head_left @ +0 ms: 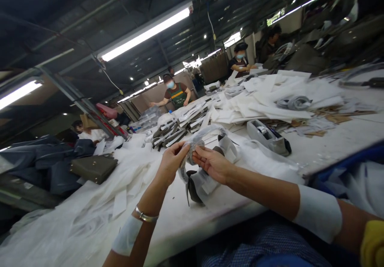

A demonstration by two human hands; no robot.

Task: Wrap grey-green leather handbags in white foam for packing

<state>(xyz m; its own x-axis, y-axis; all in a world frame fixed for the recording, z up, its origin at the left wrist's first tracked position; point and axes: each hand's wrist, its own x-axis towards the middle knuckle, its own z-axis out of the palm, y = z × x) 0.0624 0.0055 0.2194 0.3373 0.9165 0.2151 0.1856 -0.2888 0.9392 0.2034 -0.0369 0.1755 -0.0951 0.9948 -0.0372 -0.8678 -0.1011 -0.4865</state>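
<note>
Between my two hands, above the table, is a strap wrapped in translucent plastic, bent into a loop. My left hand pinches it from the left with thumb and fingers. From the right, my right hand also closes on the wrapping, its fingertips close to the left ones. Just beneath them lies a dark olive bag piece, partly covered by white sheet and hidden by my right hand. Whether the strap is joined to it I cannot tell.
A grey tape dispenser stands right of my hands. White sheets heap behind it, beside stacked dark strips. An olive handbag lies left, past loose white wrapping. Across the table works a person in a green apron.
</note>
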